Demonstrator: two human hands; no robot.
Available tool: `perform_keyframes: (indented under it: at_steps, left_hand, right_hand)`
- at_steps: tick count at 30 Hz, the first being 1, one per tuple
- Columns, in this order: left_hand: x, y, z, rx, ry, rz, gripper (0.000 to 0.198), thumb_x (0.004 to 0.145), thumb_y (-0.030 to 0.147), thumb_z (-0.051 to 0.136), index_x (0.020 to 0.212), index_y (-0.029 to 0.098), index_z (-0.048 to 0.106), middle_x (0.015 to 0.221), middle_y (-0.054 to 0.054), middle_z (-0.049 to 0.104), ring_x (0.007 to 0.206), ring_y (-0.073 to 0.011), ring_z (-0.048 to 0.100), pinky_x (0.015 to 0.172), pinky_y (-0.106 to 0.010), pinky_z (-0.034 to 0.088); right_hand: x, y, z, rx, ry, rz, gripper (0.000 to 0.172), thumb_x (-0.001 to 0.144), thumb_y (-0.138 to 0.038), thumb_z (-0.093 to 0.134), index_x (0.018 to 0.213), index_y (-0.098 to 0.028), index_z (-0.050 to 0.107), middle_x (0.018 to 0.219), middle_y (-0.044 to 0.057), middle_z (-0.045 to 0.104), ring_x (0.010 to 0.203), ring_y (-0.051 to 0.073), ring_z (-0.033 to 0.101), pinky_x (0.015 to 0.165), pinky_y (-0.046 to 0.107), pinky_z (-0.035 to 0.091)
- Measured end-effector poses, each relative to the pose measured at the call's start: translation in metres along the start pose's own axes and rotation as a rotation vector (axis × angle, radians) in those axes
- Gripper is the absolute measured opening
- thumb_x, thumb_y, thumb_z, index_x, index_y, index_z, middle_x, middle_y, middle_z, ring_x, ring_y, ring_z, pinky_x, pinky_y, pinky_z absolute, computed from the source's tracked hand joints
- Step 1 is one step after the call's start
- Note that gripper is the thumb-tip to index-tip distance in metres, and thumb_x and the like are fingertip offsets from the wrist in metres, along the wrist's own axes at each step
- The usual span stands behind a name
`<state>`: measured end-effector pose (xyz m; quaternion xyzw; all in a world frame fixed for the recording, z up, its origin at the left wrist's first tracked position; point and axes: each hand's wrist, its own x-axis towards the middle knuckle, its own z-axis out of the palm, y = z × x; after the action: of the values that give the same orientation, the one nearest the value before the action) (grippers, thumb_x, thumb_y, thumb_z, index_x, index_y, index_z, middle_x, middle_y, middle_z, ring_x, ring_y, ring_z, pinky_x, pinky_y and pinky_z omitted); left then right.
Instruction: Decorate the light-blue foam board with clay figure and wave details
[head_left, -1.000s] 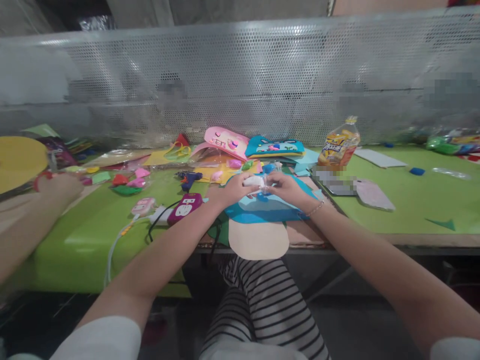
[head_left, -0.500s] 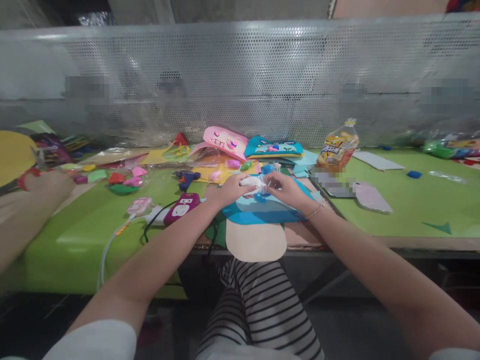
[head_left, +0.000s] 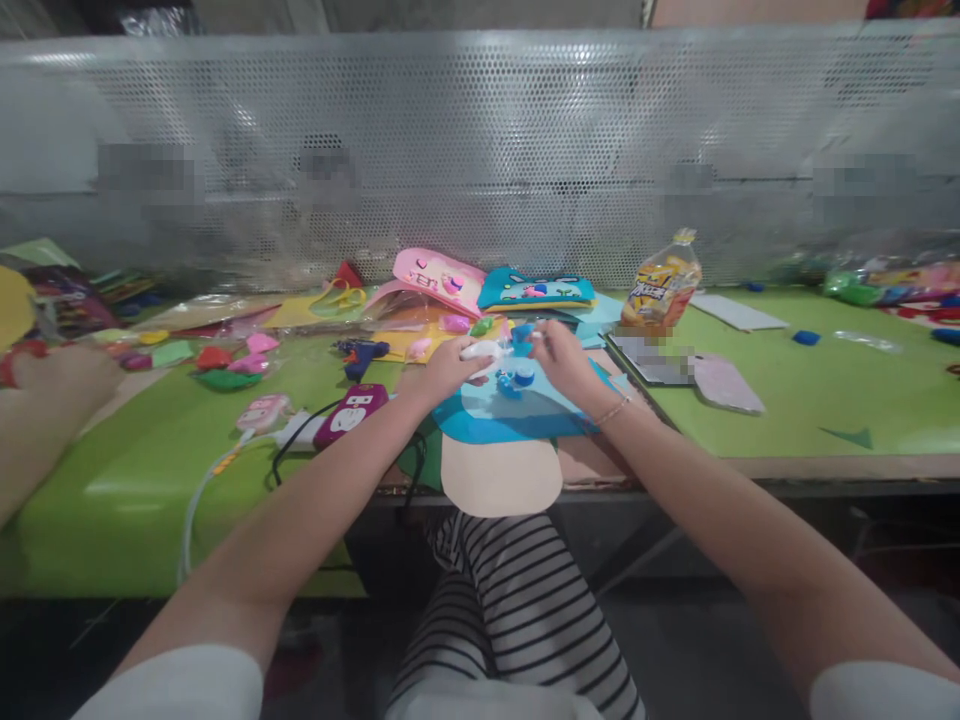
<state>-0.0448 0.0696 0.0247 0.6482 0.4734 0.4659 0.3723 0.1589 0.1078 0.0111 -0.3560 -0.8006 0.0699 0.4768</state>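
Note:
My left hand [head_left: 444, 370] is closed around a small white tube-like object [head_left: 480, 350]. My right hand [head_left: 564, 362] is closed in a pinch at the tube's tip, on something too small to make out. Both hands hover over a blue felt piece [head_left: 517, 412] that lies on the green table [head_left: 150, 470]. Small blue felt bits [head_left: 516, 378] rest on the blue piece under my hands. A beige felt shape [head_left: 499, 476] hangs over the table's front edge below them.
A glue gun [head_left: 358, 353], a maroon pouch [head_left: 349, 414] and a white cable [head_left: 225, 465] lie to the left. Pink and blue felt cases [head_left: 487, 285] and a snack bag [head_left: 660, 282] stand behind. Another person's hand [head_left: 52, 380] rests at far left. A perforated metal screen [head_left: 480, 150] backs the table.
My hands have shifted slightly away and up over the blue felt, still together at the white tube. The view has drifted a little to the right.

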Motion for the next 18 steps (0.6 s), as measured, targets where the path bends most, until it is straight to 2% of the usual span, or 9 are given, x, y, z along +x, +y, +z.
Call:
perform_keyframes:
  at_steps: [1, 3, 6, 8, 11, 15, 18]
  left_hand:
    - [0.001, -0.001, -0.001, -0.005, 0.035, -0.009, 0.033, 0.067, 0.034, 0.072, 0.088, 0.012, 0.059, 0.079, -0.002, 0.061, 0.062, -0.0117, 0.062, 0.057, -0.026, 0.057]
    - [0.003, -0.002, -0.001, 0.004, 0.085, -0.024, 0.028, 0.069, 0.031, 0.071, 0.087, 0.012, 0.058, 0.077, -0.002, 0.06, 0.062, -0.0116, 0.062, 0.057, -0.025, 0.057]
    - [0.005, -0.004, -0.002, 0.046, 0.123, -0.065, 0.025, 0.072, 0.026, 0.068, 0.088, 0.012, 0.057, 0.08, -0.003, 0.06, 0.061, -0.0111, 0.061, 0.055, -0.025, 0.057]
    - [0.005, -0.005, -0.003, 0.065, 0.154, -0.069, 0.03, 0.072, 0.024, 0.068, 0.097, 0.013, 0.057, 0.088, -0.005, 0.06, 0.062, -0.0108, 0.061, 0.054, -0.026, 0.057]
    - [0.005, -0.005, -0.005, 0.096, 0.176, -0.019, 0.038, 0.072, 0.022, 0.066, 0.108, 0.016, 0.056, 0.099, -0.006, 0.061, 0.066, -0.0118, 0.061, 0.055, -0.026, 0.055]
    - [0.004, -0.004, -0.009, 0.242, 0.173, 0.021, 0.033, 0.068, 0.022, 0.066, 0.099, 0.014, 0.059, 0.089, -0.004, 0.062, 0.072, -0.0156, 0.061, 0.063, -0.028, 0.053]
    - [0.005, -0.003, -0.012, 0.394, 0.222, 0.06, 0.033, 0.062, 0.022, 0.068, 0.092, 0.017, 0.056, 0.088, -0.002, 0.061, 0.083, -0.0179, 0.06, 0.072, -0.029, 0.049]
  right_hand:
    - [0.002, 0.003, -0.002, 0.058, 0.055, 0.079, 0.013, 0.09, -0.032, 0.039, 0.084, -0.022, 0.046, 0.078, 0.004, 0.058, 0.072, 0.018, 0.058, 0.069, 0.032, 0.047]
    - [0.005, 0.01, -0.006, 0.184, 0.066, 0.178, 0.015, 0.089, -0.035, 0.041, 0.085, -0.022, 0.047, 0.074, 0.002, 0.058, 0.069, 0.017, 0.059, 0.067, 0.031, 0.049]
    - [0.006, 0.013, -0.005, 0.345, -0.011, 0.225, 0.021, 0.084, -0.037, 0.05, 0.095, -0.02, 0.053, 0.073, 0.001, 0.061, 0.068, 0.016, 0.061, 0.068, 0.032, 0.052]
    - [0.006, 0.012, -0.001, 0.431, -0.05, 0.245, 0.026, 0.081, -0.038, 0.052, 0.099, -0.02, 0.057, 0.076, 0.002, 0.064, 0.07, 0.015, 0.062, 0.071, 0.033, 0.053]
    - [0.006, 0.008, 0.002, 0.505, -0.098, 0.307, 0.024, 0.076, -0.037, 0.058, 0.089, -0.018, 0.064, 0.081, 0.004, 0.067, 0.075, 0.016, 0.064, 0.078, 0.036, 0.053]
    - [0.004, 0.005, 0.001, 0.545, -0.12, 0.396, 0.029, 0.069, -0.034, 0.067, 0.093, -0.016, 0.069, 0.091, 0.005, 0.07, 0.088, 0.02, 0.064, 0.088, 0.04, 0.051]
    - [0.003, 0.004, 0.003, 0.634, -0.124, 0.408, 0.031, 0.072, -0.037, 0.066, 0.094, -0.017, 0.07, 0.101, 0.006, 0.07, 0.094, 0.021, 0.064, 0.091, 0.04, 0.05]
